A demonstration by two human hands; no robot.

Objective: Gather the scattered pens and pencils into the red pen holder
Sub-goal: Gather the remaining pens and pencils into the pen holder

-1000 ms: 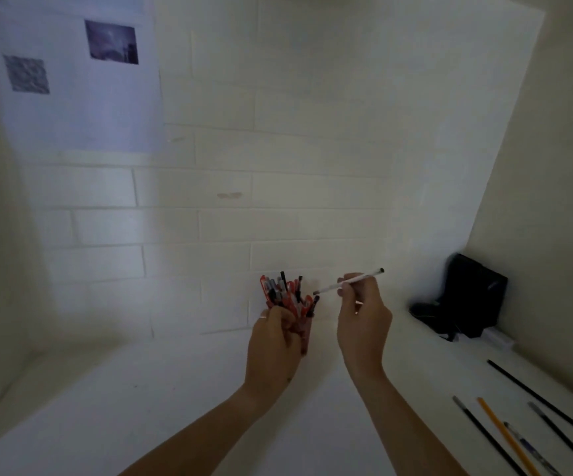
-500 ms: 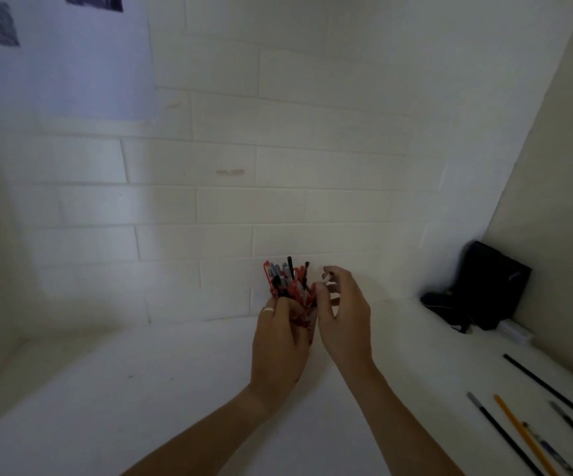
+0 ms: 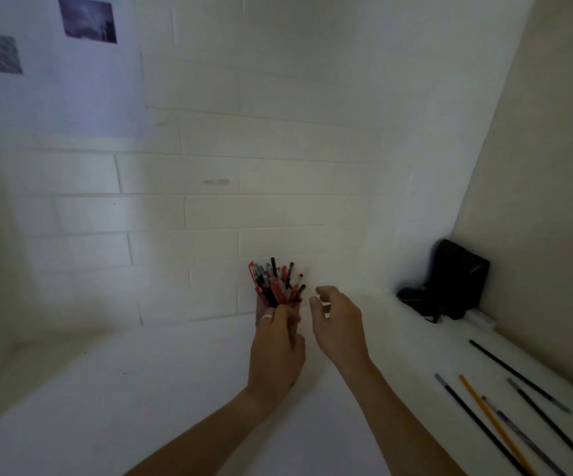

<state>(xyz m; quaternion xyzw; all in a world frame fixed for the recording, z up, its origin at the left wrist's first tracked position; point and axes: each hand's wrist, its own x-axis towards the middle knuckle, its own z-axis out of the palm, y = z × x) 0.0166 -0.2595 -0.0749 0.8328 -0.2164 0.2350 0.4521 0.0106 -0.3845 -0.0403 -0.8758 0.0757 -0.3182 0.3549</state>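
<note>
The white table [image 3: 140, 389] carries five loose pens and pencils [image 3: 504, 420] at right. The left hand [image 3: 276, 352], grip wrapped, holds the red pen holder [image 3: 278, 292], seemingly full. The right hand [image 3: 340, 324] hovers beside it, grip spread, empty

Rear wall [image 3: 278, 149]: white-painted brick, horizontal courses with visible joints; one small tan mark on a central brick.
Right wall [image 3: 546, 166]: plain, cream-toned, meeting the rear wall at a corner.
Work surface [image 3: 140, 389]: white, flat, running up to both walls.
Poster [image 3: 54, 70]: pale sheet on the upper-left wall, carrying two dark printed patches.
Black object [image 3: 456, 280]: in the right corner; type unclear.
Light: dim, diffuse, brightest on the rear wall.
</note>
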